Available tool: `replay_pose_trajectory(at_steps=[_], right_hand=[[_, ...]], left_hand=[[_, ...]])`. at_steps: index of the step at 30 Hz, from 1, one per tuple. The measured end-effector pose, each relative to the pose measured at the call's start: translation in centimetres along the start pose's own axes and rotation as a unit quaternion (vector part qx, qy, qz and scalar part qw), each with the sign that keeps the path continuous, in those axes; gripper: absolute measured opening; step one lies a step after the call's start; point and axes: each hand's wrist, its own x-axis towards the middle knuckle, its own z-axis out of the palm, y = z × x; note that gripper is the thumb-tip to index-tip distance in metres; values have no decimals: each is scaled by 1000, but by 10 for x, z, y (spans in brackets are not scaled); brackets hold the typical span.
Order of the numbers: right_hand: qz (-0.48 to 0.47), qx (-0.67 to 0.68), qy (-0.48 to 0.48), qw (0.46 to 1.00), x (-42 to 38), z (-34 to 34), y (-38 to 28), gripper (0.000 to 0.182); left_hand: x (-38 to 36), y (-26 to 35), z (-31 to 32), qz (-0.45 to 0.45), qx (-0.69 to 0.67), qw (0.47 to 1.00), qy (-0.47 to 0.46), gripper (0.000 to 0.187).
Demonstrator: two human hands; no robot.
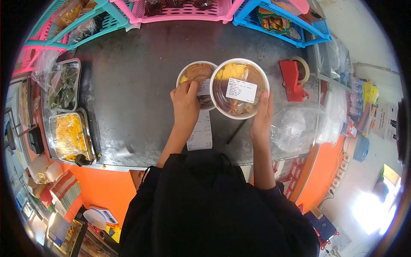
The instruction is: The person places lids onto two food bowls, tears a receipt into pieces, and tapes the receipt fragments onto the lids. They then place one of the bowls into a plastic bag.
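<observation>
My right hand (262, 115) grips the right side of a round white food bowl (218, 100) with a clear lid. A printed white label (242, 90) is on that lid, and yellow food shows through it. The bowl overlaps a second lidded bowl (207, 103) to its left. On this second bowl's lid, my left hand (186, 100) rests with bunched fingers beside a partly covered label (204, 87). Whether the fingertips pinch anything is hidden. A long printed receipt (200, 135) lies below the second bowl. Near the right-hand bowl is a dark pen-like stick (236, 131).
At left stand a tray of yellow food (70, 133) and a tray of dark green leaves (64, 83). Pink, teal and blue baskets (182, 18) line the back. On the right are a red tape dispenser (292, 80), a tape roll (302, 70) and clear plastic bags (293, 126).
</observation>
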Motion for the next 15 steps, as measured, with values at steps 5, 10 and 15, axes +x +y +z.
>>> replay_pose_trajectory(at_steps=[5,10,15], right_hand=[[-2,10,-18,1000,0,-1,-4,47],[-6,8,-26,1000,3,-3,2,46],[4,20,-23,1000,0,-2,-2,46]], left_hand=[[16,12,-14,-75,-15,995,-59,21],[25,9,-17,-138,-130,977,-96,6],[30,14,-25,-172,-164,963,-129,5]])
